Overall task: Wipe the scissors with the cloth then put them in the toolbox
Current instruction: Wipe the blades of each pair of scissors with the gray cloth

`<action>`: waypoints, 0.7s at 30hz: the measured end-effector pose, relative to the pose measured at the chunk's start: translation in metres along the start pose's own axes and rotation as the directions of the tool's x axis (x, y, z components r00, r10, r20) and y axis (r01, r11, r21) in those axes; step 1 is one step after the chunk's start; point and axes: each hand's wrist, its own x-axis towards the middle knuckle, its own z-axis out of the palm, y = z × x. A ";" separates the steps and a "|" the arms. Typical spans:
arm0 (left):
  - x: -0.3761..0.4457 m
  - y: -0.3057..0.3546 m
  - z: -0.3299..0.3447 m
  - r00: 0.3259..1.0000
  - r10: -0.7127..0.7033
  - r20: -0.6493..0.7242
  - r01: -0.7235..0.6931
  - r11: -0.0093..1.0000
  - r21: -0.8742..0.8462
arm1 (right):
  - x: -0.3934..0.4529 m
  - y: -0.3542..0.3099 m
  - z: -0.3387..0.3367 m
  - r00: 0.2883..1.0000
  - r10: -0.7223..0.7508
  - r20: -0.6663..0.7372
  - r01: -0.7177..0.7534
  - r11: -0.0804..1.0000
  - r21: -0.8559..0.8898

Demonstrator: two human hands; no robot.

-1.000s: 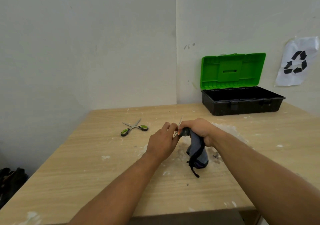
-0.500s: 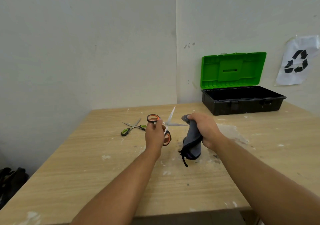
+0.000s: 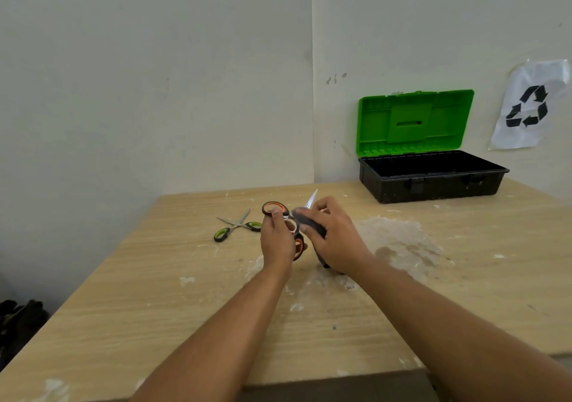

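Left hand [image 3: 276, 240] grips the orange-handled scissors [image 3: 286, 222] above the worktop [image 3: 154, 293]; right hand [image 3: 332, 236] pinches the dark cloth [image 3: 309, 223] around their blades. Beyond the right hand, near the worktop's far edge, the toolbox [image 3: 433, 182] stands open.

The table [image 3: 130, 302] is pale wood-grain board with a matt finish, roughened by white dusty smears and flecks. The orange-handled scissors [image 3: 278, 213] pair a bright, glossy metal blade with black-and-orange plastic loops, and the green-handled scissors [image 3: 236, 224] pair dull grey metal blades with black-and-green plastic loops; the cloth [image 3: 309, 222] is dark grey, soft and matt. The toolbox [image 3: 433, 182] is moulded plastic, its black body scuffed and its green lid smooth and ribbed, beside a crinkled white paper sign [image 3: 526, 107] on the matt painted wall [image 3: 154, 76].
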 end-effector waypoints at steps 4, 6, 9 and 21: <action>0.000 0.003 -0.001 0.991 0.127 0.034 -0.130 0.989 0.076 | -0.003 0.000 0.002 0.986 -0.071 0.152 0.081 0.995 -0.062; -0.001 0.001 -0.002 0.976 0.212 0.049 -0.216 0.968 0.131 | -0.002 -0.001 -0.001 0.985 -0.049 0.165 0.056 0.998 -0.038; -0.002 -0.003 -0.002 0.963 0.263 0.058 -0.269 0.950 0.159 | 0.001 -0.002 -0.007 0.993 -0.013 0.119 0.011 1.000 0.013; 0.002 -0.002 -0.003 0.977 0.209 -0.033 -0.202 0.966 0.159 | 0.005 0.002 -0.007 0.990 -0.029 0.135 0.034 0.999 -0.033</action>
